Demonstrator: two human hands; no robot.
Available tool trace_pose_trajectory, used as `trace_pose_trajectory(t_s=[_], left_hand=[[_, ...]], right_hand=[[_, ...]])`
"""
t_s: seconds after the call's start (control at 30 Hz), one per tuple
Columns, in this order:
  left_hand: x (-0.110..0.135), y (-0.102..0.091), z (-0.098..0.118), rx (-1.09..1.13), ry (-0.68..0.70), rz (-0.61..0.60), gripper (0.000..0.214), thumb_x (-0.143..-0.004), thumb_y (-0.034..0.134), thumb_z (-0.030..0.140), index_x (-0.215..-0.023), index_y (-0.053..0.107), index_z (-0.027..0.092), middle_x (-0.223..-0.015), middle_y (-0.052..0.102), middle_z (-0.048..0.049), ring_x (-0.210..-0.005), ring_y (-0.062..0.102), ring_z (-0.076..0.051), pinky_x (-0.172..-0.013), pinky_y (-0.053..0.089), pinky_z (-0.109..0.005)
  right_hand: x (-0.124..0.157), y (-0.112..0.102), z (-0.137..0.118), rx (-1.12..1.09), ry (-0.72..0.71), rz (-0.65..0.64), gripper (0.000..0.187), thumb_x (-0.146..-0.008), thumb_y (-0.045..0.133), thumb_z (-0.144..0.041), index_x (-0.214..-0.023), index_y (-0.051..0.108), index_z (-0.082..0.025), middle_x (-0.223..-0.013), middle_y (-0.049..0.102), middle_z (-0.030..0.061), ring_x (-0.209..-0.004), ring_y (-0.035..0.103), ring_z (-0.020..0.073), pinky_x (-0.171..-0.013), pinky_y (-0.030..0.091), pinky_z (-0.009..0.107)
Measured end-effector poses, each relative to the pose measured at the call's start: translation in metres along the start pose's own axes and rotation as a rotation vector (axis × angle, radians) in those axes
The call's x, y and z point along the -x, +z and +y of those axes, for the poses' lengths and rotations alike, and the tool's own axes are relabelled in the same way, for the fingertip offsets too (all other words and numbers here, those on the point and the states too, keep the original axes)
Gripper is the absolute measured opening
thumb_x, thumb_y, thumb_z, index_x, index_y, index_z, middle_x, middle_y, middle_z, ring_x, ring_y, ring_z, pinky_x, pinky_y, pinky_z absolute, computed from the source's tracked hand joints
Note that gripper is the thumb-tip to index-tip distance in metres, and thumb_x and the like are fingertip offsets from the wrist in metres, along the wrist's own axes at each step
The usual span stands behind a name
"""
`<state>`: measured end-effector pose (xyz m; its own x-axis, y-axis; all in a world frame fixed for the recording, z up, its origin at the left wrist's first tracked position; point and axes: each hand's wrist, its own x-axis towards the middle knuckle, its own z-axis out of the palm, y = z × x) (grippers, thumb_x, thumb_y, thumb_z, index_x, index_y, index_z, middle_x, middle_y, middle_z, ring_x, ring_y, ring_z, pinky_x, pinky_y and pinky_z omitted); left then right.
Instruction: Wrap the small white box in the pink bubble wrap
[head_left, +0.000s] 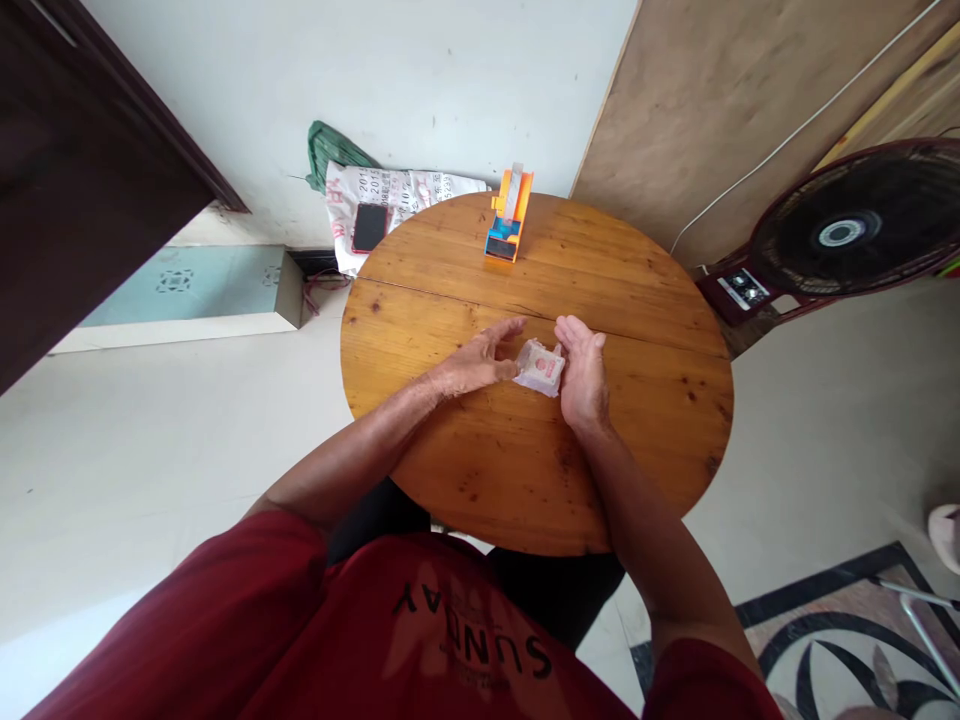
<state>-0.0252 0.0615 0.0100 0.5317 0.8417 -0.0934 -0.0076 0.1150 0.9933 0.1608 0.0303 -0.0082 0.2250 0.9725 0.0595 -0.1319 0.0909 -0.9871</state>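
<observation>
A small clear plastic packet with a red and white label (541, 368) lies on the round wooden table (465, 470), between my two hands. My left hand (480, 358) rests on the table at its left, fingers stretched toward the packet and touching its edge. My right hand (581, 372) stands on its side at the packet's right, fingers together and pressed against it. Neither hand lifts the packet off the wood.
An orange and blue device with a clear slot (509, 226) stands at the table's far edge. Behind the table, a printed white sack (405, 195), a dark phone (370, 227) and a green bag (330, 150) lie by the wall. A floor fan (847, 235) stands at right.
</observation>
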Motion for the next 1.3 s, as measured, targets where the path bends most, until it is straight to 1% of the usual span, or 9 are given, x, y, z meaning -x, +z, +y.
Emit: trace_pose_trajectory(t_s=[0.13, 0.3, 0.43, 0.53, 0.63, 0.77, 0.87, 1.07, 1.3], left_hand=[[0.002, 0.006, -0.006, -0.005, 0.044, -0.119, 0.097, -0.068, 0.076, 0.023, -0.156, 0.035, 0.023, -0.161, 0.037, -0.0158, -0.146, 0.041, -0.032, -0.118, 0.037, -0.049], [0.001, 0.011, -0.013, -0.116, 0.123, -0.086, 0.091, -0.073, 0.074, 0.021, -0.156, 0.035, 0.025, -0.152, 0.048, -0.0134, -0.139, 0.049, -0.029, -0.117, 0.038, -0.049], [-0.002, 0.011, -0.015, -0.147, 0.140, -0.097, 0.089, -0.077, 0.073, 0.023, -0.156, 0.033, 0.024, -0.140, 0.058, -0.0135, -0.126, 0.058, -0.026, -0.111, 0.044, -0.047], [-0.002, 0.006, -0.011, -0.236, 0.147, -0.081, 0.086, -0.077, 0.075, 0.026, -0.154, 0.036, 0.022, -0.138, 0.059, -0.0141, -0.126, 0.058, -0.026, -0.111, 0.044, -0.046], [0.001, -0.006, -0.002, -0.453, 0.154, -0.062, 0.077, -0.074, 0.079, 0.031, -0.145, 0.051, 0.020, -0.138, 0.058, -0.0138, -0.129, 0.055, -0.028, -0.113, 0.042, -0.044], [0.006, -0.016, 0.012, -0.670, 0.119, -0.080, 0.065, -0.075, 0.080, 0.043, -0.133, 0.062, 0.019, -0.127, 0.063, -0.0111, -0.120, 0.058, -0.029, -0.109, 0.045, -0.043], [0.006, -0.017, 0.016, -0.696, 0.119, -0.081, 0.057, -0.075, 0.079, 0.042, -0.126, 0.067, 0.019, -0.115, 0.066, -0.0090, -0.113, 0.059, -0.029, -0.104, 0.047, -0.042], [0.003, -0.015, 0.013, -0.686, 0.155, -0.068, 0.051, -0.074, 0.077, 0.039, -0.121, 0.069, 0.020, -0.108, 0.068, -0.0074, -0.112, 0.058, -0.028, -0.105, 0.046, -0.042], [0.005, -0.014, 0.015, -0.678, 0.144, -0.060, 0.049, -0.077, 0.075, 0.038, -0.122, 0.069, 0.020, -0.107, 0.068, -0.0077, -0.111, 0.058, -0.028, -0.103, 0.046, -0.041]], right_hand=[[0.004, 0.003, -0.001, 0.036, -0.014, -0.065, 0.079, -0.089, 0.028, -0.085, -0.138, 0.054, -0.029, -0.157, 0.048, 0.0091, -0.146, 0.043, 0.0266, -0.124, 0.027, 0.053], [0.002, 0.006, -0.004, 0.075, -0.029, -0.179, 0.080, -0.088, 0.028, -0.085, -0.143, 0.050, -0.031, -0.157, 0.048, 0.0068, -0.148, 0.041, 0.0255, -0.125, 0.026, 0.052], [-0.002, 0.004, -0.006, 0.038, -0.015, -0.191, 0.078, -0.087, 0.031, -0.085, -0.139, 0.054, -0.031, -0.152, 0.054, 0.0076, -0.144, 0.046, 0.0259, -0.124, 0.029, 0.052], [-0.002, -0.005, -0.013, 0.077, -0.042, -0.130, 0.062, -0.088, 0.048, -0.076, -0.128, 0.062, -0.031, -0.144, 0.062, 0.0065, -0.137, 0.054, 0.0262, -0.117, 0.039, 0.051], [0.000, -0.017, -0.027, 0.217, -0.166, -0.052, 0.034, -0.083, 0.072, -0.054, -0.107, 0.072, -0.030, -0.120, 0.074, 0.0040, -0.116, 0.066, 0.0248, -0.105, 0.050, 0.046], [0.003, -0.027, -0.048, 0.440, -0.308, -0.130, 0.010, -0.085, 0.072, -0.037, -0.085, 0.074, -0.027, -0.089, 0.075, 0.0006, -0.087, 0.069, 0.0207, -0.088, 0.055, 0.040], [0.004, -0.026, -0.056, 0.537, -0.408, -0.241, 0.006, -0.083, 0.072, -0.031, -0.081, 0.073, -0.027, -0.090, 0.074, 0.0015, -0.089, 0.069, 0.0214, -0.087, 0.054, 0.041], [0.004, -0.022, -0.051, 0.727, -0.511, -0.316, 0.010, -0.079, 0.077, -0.029, -0.088, 0.074, -0.029, -0.101, 0.073, 0.0026, -0.096, 0.067, 0.0244, -0.093, 0.050, 0.045], [0.007, -0.021, -0.046, 0.904, -0.565, -0.274, 0.007, -0.079, 0.076, -0.029, -0.086, 0.074, -0.029, -0.110, 0.073, 0.0032, -0.102, 0.066, 0.0265, -0.096, 0.045, 0.047]])
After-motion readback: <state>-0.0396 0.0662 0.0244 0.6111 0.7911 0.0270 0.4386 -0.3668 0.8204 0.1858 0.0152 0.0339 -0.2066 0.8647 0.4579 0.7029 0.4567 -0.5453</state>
